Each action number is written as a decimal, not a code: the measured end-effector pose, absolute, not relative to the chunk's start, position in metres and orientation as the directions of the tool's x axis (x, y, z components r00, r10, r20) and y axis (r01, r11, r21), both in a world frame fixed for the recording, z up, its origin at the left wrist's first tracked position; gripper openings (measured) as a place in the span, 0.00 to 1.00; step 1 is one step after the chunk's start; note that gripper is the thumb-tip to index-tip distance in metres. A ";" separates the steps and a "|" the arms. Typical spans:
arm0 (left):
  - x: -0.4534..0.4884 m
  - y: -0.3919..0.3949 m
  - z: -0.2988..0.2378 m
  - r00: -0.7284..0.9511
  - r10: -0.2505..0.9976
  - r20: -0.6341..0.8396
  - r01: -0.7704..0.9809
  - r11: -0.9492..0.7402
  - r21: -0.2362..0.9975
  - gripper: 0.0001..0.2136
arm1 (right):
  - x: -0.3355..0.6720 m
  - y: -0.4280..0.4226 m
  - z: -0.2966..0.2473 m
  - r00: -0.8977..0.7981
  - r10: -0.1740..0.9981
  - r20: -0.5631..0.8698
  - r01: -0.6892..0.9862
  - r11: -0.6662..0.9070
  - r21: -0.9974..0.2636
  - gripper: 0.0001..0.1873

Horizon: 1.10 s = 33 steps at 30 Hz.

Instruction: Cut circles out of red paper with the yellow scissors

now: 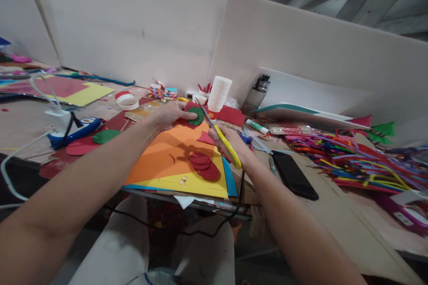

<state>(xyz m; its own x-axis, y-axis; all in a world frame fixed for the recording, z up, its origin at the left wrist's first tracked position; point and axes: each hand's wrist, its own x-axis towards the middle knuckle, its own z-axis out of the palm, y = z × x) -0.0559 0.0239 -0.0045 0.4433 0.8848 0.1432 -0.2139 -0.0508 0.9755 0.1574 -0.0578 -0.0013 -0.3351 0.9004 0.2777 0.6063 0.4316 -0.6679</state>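
My left hand (170, 115) pinches a green paper circle (195, 116) against a piece of red paper, thumb on top. In my right hand (238, 143) is a pair of scissors (228, 146) with yellow handles, its blades pointing up and left beside the circle's right edge. Whether the blades touch the paper I cannot tell. Beneath both hands lie an orange sheet (150, 160) and a yellow sheet (203, 188). Several red paper circles (207, 173) overlap on them, near a small red scrap (205, 137).
Behind my hands stands a stack of white paper cups (220, 93). To the right are a black phone (294, 174), a glue stick (257, 126) and many pipe cleaners (354, 160). A blue-based power strip (75, 132) with cables sits left. A black cable (214, 233) hangs across my lap.
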 end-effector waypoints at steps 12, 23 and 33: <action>-0.069 0.029 0.002 0.488 0.873 0.003 -0.042 0.020 0.999 0.11 | 0.156 -0.060 0.001 -0.390 0.895 0.219 0.588 0.424 -0.688 0.25; -0.076 0.034 0.000 0.544 0.839 0.004 -0.020 0.008 1.000 0.13 | 0.155 -0.063 0.002 -0.379 0.909 0.173 0.576 0.378 -0.725 0.29; -0.082 0.036 0.000 0.548 0.837 0.003 0.069 -0.049 0.996 0.11 | 0.162 -0.057 0.002 -0.459 0.874 0.159 0.677 0.460 -0.575 0.25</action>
<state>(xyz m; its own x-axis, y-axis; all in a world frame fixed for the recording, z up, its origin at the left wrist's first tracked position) -0.0820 0.0362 -0.0003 0.5477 0.8367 0.0035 0.0693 -0.0495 0.9964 0.1618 -0.0568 0.0018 -0.4587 0.8742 0.1591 0.6768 0.4597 -0.5750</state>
